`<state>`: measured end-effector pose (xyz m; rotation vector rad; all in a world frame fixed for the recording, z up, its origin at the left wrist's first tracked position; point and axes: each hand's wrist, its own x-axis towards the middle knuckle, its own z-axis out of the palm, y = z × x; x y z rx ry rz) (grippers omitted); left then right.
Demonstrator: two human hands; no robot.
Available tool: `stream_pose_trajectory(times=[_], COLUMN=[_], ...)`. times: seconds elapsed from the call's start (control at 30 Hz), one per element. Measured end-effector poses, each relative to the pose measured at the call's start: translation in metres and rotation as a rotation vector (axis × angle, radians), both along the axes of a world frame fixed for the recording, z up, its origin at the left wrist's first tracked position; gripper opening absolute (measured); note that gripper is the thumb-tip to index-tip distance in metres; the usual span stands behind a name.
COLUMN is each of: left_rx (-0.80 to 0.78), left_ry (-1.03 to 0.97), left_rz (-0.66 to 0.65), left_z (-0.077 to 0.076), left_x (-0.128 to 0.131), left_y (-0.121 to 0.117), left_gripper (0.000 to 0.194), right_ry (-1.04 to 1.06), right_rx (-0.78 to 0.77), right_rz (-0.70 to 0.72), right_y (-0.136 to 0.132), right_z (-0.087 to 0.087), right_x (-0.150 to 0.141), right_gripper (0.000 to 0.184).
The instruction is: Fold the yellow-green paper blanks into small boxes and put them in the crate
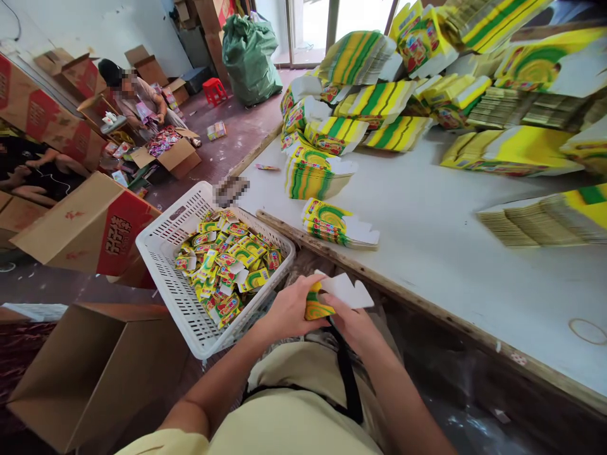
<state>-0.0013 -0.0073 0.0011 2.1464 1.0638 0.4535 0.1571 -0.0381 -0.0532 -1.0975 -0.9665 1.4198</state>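
Between my two hands, over my lap, is a small yellow carton [348,289] with its white inner flaps sticking out to the right. My left hand [294,308] is closed on its left end. The fingers of my right hand [349,319] grip the same carton from the near side. To the left, a white plastic basket [165,253] holds a heap of small yellow-green cartons [230,265]. Just beyond my hands, a short stack of flat cartons [334,222] lies at the table's edge, with a taller stack [315,174] behind it.
Many bundles of flat cartons [379,104] cover the back of the white table [427,215], which has a wooden edge. A rubber band [588,330] lies at right. Cardboard boxes [90,373] stand at left. Two people sit farther off, near a red stool [215,92] and a green sack [251,60].
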Motion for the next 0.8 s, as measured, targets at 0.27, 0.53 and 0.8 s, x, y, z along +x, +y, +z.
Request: stream_pose_trajectory(times=[0.27,0.53,0.8], left_rx=[-0.093,-0.005,-0.467], left_ry=[0.053,-0.085,-0.635], left_rz=[-0.038,0.260,0.676], left_z=[-0.011,-0.022,-0.018], left_x=[0.004,0.003,-0.010], left_y=[0.001,0.007,0.014], left_gripper=[0.051,0.103,0.049], right_ry=[-0.003,-0.658,-0.838], right_rx=[-0.030,0.433,0.528], right_rz=[0.047,-0.036,-0.147], right_y=[-0.005,-0.008,-0.003], right_z=[-0.022,-0.005,-0.007], right_x=[-0.001,-0.001,0.006], right_gripper=[0.063,0.059,0.064])
